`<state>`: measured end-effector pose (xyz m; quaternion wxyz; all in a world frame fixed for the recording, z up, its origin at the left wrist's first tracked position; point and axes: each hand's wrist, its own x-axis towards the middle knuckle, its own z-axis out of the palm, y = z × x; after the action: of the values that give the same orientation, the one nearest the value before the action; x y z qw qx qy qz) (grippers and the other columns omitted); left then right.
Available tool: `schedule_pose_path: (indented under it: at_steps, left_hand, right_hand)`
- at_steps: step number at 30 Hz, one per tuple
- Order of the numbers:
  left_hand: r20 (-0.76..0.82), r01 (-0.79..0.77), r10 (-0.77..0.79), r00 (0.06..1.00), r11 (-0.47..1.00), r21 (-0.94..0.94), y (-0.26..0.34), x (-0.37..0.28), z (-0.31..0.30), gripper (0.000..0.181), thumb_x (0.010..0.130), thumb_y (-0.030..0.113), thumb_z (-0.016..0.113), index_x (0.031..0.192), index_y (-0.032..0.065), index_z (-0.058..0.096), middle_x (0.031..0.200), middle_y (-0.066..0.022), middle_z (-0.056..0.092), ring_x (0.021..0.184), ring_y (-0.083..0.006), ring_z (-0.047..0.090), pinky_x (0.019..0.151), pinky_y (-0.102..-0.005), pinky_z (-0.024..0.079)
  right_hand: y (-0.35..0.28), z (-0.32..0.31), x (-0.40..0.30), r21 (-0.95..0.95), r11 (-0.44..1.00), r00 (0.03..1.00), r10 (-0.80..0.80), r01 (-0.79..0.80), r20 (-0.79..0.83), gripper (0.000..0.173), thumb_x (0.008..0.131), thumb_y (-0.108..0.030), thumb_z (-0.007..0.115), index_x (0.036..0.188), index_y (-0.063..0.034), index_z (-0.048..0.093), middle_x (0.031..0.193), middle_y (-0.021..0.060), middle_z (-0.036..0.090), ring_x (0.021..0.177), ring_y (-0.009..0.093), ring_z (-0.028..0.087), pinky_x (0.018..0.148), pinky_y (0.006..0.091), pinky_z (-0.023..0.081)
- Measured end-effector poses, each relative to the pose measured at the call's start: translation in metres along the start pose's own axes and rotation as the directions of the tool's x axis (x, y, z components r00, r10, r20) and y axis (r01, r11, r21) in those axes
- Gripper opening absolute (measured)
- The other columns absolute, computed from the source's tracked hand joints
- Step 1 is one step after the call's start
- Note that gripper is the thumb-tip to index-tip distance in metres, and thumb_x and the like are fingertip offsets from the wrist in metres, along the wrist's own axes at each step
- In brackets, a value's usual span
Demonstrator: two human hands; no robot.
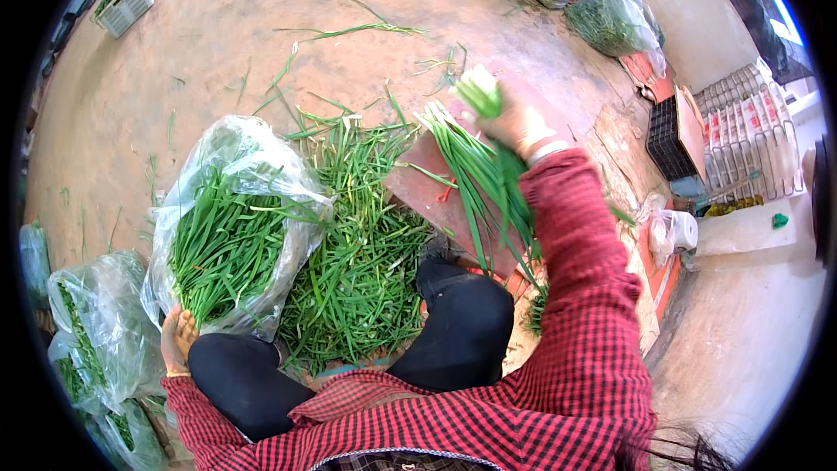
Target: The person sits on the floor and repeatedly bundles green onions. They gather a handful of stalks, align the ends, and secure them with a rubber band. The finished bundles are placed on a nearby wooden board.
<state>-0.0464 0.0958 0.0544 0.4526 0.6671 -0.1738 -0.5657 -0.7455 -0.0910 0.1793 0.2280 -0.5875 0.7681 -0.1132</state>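
Note:
My right hand (516,123) is raised at the right, shut on a bunch of garlic chives (480,93) with the pale stem ends pointing up and away. Its green leaves hang towards a reddish board (418,173). More loose chives (467,163) lie across that board, and something small and orange-red (447,190) shows beside them. My left hand (178,335) is at the near left edge of a clear plastic bag (242,137), touching it or the chives in it. Whether those fingers grip is not clear. The bag is open and full of green chives (229,252).
A heap of chive trimmings (356,275) lies between my knees and the bag. Filled plastic bags (104,320) stand at the left, others (611,19) at the far right. A white basket (127,3) stands far left; a black crate (673,137) and wire racks (752,124) line the right wall.

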Motion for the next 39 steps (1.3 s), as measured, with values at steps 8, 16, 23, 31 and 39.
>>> schedule_pose_path:
  at_steps: [8,16,23,31,39]
  left_hand:
    - [-0.134,0.048,-0.103,0.986,0.930,-0.365,-0.107,0.009,-0.066,0.043,0.086,0.025,0.063,0.123,0.0063,0.051,0.104,-0.0087,0.060,0.090,-0.0168,0.058,0.081,-0.0278,0.048]
    - [-0.163,0.045,-0.135,0.977,0.884,-0.465,-0.112,0.002,-0.060,0.018,0.085,0.024,0.063,0.095,0.0094,0.058,0.071,-0.0015,0.059,0.062,-0.0133,0.057,0.059,-0.0248,0.048]
    - [-0.575,-0.215,0.009,0.818,0.932,-0.292,-0.091,-0.020,-0.020,0.039,0.085,0.035,0.062,0.112,0.0092,0.053,0.074,-0.0001,0.057,0.057,-0.0088,0.049,0.053,-0.0233,0.040]
    - [-0.441,-0.217,0.003,0.898,0.874,-0.436,-0.103,-0.003,0.014,0.061,0.089,0.041,0.053,0.138,0.0109,0.033,0.133,-0.0060,0.045,0.121,-0.0206,0.044,0.098,-0.0398,0.033]
    - [-0.079,-0.277,0.272,0.959,0.846,-0.456,-0.092,-0.015,0.038,0.113,0.068,-0.007,0.067,0.146,0.0109,-0.012,0.145,-0.0147,0.025,0.128,-0.0252,0.036,0.103,-0.0369,0.035]
  right_hand:
    - [0.054,0.078,0.032,-0.206,0.977,0.983,-0.082,0.047,-0.165,0.091,0.075,-0.053,0.065,0.138,0.0028,0.031,0.132,0.0256,0.044,0.122,0.036,0.044,0.103,0.0414,0.034]
    - [-0.038,0.116,-0.031,-0.589,0.685,0.860,-0.509,0.430,0.036,0.026,0.078,-0.032,0.065,0.087,-0.0076,0.063,0.083,0.0131,0.059,0.080,0.032,0.057,0.072,0.0426,0.046]
    - [-0.139,0.142,-0.071,-0.380,0.695,0.770,-0.410,0.611,0.489,0.029,0.081,-0.031,0.060,0.100,-0.0095,0.063,0.082,0.0162,0.065,0.073,0.034,0.063,0.065,0.0440,0.050]
    - [-0.308,0.269,-0.099,0.014,0.223,0.212,-0.943,0.975,0.258,0.059,0.072,-0.025,0.070,0.121,-0.0003,0.049,0.129,0.0203,0.045,0.122,0.037,0.041,0.103,0.0443,0.036]
    - [-0.407,0.414,-0.095,-0.249,0.323,0.408,-0.693,0.913,0.595,0.097,0.066,-0.053,0.071,0.136,0.0035,0.032,0.136,0.0208,0.041,0.129,0.033,0.036,0.108,0.0409,0.027]
